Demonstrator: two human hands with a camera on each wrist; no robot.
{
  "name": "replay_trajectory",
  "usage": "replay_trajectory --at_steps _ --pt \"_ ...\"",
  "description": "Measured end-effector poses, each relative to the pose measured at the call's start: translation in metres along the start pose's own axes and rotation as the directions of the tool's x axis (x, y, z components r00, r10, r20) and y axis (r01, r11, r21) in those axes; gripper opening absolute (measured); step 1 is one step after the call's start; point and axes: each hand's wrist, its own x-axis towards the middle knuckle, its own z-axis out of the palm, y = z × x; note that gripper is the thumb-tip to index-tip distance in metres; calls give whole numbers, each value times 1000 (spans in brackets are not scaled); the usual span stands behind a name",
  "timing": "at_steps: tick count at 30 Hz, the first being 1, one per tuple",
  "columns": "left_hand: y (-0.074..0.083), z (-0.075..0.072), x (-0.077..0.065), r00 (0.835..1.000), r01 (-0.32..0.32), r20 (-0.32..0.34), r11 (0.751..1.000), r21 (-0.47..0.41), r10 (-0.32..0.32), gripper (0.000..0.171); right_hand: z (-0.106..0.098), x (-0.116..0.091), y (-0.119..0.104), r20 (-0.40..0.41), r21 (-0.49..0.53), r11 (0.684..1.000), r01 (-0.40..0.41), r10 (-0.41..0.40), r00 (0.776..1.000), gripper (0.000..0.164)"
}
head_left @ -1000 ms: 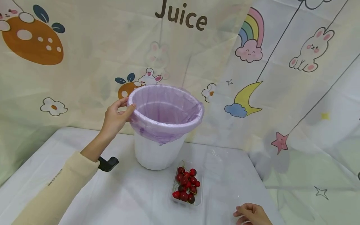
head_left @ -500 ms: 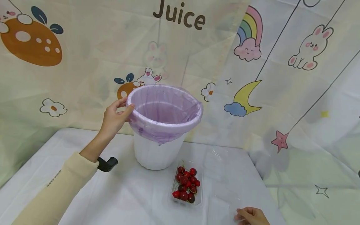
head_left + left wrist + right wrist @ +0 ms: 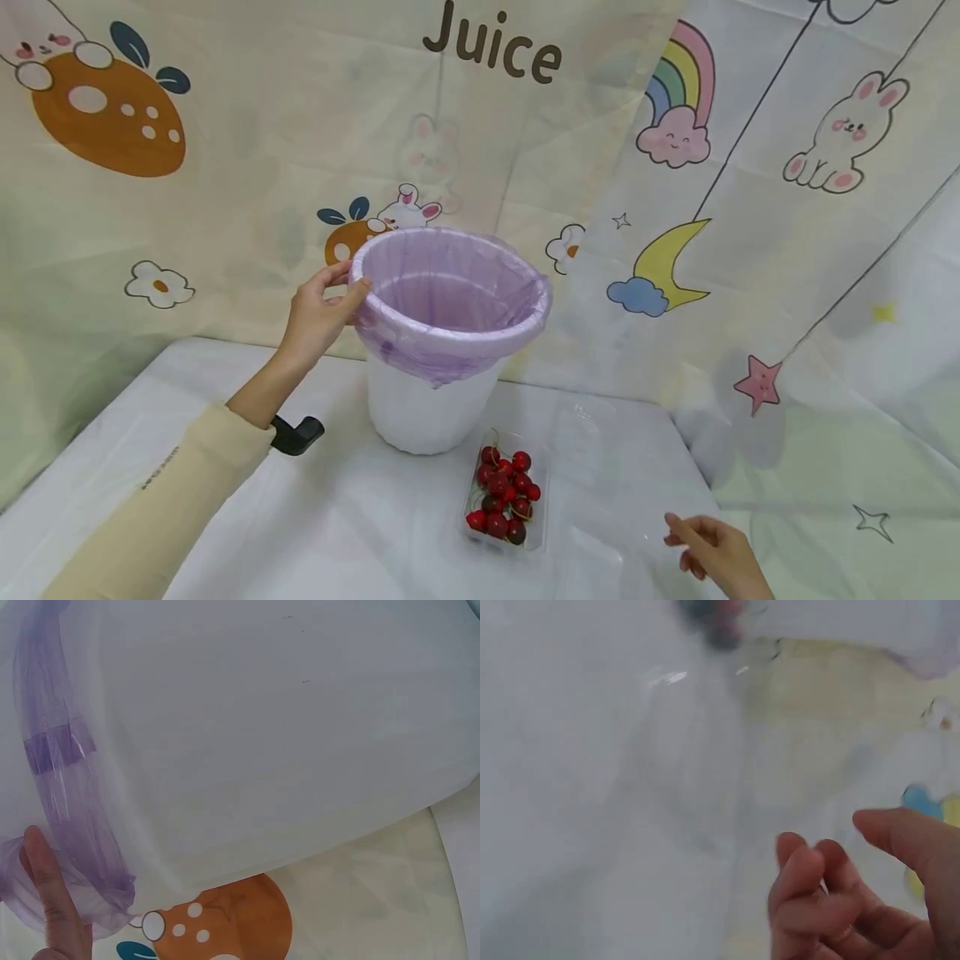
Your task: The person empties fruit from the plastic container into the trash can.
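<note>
A white trash can (image 3: 431, 408) stands on the table, a purple garbage bag (image 3: 442, 325) folded over its rim. My left hand (image 3: 318, 317) grips the rim at its left side, thumb on the bag. In the left wrist view, that hand (image 3: 56, 904) lies against the bag's gathered edge. In front of the can sits a clear plastic box of cherries (image 3: 502, 496). A clear plastic piece (image 3: 596, 558), hard to make out, lies to the box's right. Beyond it my right hand (image 3: 716, 554) hovers, fingers loosely curled around nothing and thumb apart, as the right wrist view confirms.
A white cloth covers the table (image 3: 360, 517). Behind it hangs a curtain (image 3: 262, 108) printed with cartoons. Another faint clear plastic piece (image 3: 581, 429) lies behind the box, to its right. A black wrist mount (image 3: 298, 435) juts from my left wrist.
My right hand has left the clear plastic piece's edge and moved right and slightly up. The left hand keeps its hold on the rim. The head view has shifted slightly.
</note>
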Motion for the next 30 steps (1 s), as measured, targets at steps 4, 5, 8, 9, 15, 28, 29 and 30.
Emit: replay_trajectory --at_steps 4,5,8,9,15,28,29,30 --pt "1 -5 0 1000 -5 -18 1000 14 5 66 12 9 -52 107 150 974 167 -184 977 35" --pt "1 -5 0 1000 -4 -21 1000 14 5 66 19 12 -62 149 176 964 199 -226 963 35" --pt "0 -6 -1 1000 -1 -24 1000 13 1 66 42 24 -83 256 202 943 266 -313 915 36" --pt "0 -5 -1 1000 0 -23 1000 11 0 66 49 28 -86 288 196 940 279 -327 900 37" --pt "3 1 -2 1000 2 0 1000 -2 -2 66 82 35 -95 388 46 944 326 -318 865 36" --pt "2 2 -1 1000 -8 -4 1000 -9 8 65 116 34 -93 483 48 948 316 -299 823 19" --pt "2 2 -1 1000 -7 -5 1000 -9 7 65 117 34 -92 487 70 951 302 -297 821 19" --pt "1 1 -1 1000 -4 -7 1000 -9 4 65 118 34 -90 494 92 954 285 -292 819 19"
